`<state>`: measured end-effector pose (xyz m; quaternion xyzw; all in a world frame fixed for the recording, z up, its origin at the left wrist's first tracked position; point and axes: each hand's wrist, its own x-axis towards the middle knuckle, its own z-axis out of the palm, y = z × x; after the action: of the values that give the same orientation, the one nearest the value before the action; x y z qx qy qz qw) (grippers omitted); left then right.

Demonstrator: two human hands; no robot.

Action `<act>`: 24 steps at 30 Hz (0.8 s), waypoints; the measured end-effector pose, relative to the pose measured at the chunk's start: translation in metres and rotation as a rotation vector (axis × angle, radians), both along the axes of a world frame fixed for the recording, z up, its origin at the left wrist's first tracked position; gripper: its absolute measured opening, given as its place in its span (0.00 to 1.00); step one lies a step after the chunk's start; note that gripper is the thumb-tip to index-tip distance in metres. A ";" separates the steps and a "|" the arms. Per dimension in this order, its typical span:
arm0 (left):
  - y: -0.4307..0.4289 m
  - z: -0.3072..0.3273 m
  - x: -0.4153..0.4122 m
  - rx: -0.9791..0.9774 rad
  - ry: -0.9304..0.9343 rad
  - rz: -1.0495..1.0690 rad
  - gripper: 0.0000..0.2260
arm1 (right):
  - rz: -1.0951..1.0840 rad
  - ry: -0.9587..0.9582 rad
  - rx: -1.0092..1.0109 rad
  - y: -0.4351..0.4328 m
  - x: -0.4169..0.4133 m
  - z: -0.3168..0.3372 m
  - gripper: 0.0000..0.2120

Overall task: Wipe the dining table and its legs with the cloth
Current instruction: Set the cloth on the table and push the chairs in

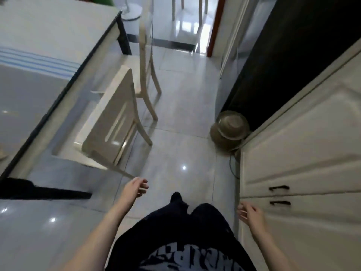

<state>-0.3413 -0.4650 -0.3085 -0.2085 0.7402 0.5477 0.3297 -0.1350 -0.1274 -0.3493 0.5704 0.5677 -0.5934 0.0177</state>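
The dining table (45,30) fills the upper left, with a pale glossy top and a dark edge. One dark leg (124,39) shows at its far corner and another dark leg (45,191) at the near corner. A white cloth with blue stripes (37,60) lies on the table top near its left side. My left hand (136,187) hangs low over the floor with fingers loosely curled, holding nothing. My right hand (251,214) is near the cabinet doors, fingers apart and empty. Both hands are well away from the cloth.
Two pale wooden chairs (115,116) (145,61) are tucked at the table's right side. White cabinet doors (304,153) line the right. A round pot with a cord (230,131) sits on the floor by the cabinet. Shiny floor tiles (185,114) run between them.
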 end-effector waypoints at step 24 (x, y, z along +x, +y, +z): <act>-0.004 0.083 -0.228 -1.099 0.322 0.340 0.26 | 2.121 0.983 0.863 -0.153 -0.620 0.144 0.16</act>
<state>-0.5689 -0.4690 -0.2254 -0.3785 0.9120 0.1543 -0.0351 -0.7549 -0.2809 -0.2054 -0.4919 0.8426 -0.2022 0.0849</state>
